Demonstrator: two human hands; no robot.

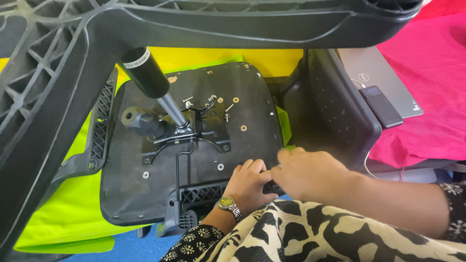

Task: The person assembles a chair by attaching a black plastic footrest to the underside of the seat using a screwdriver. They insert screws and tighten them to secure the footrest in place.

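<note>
At nine o'clock a white band label rings the black gas cylinder (145,73) above the upturned seat base (145,189). Our left hand (250,183) presses its near edge at six o'clock, fingers together; we'd judge steadying it wise. Our right hand (310,174) overlaps it, fingers curled together, their hold hidden.

hands 2 (250,182) | seat underside 1 (131,189) | gas cylinder 1 (148,75) | laptop 1 (376,73) | power bank 1 (382,106) | wristwatch 1 (226,204)
</note>
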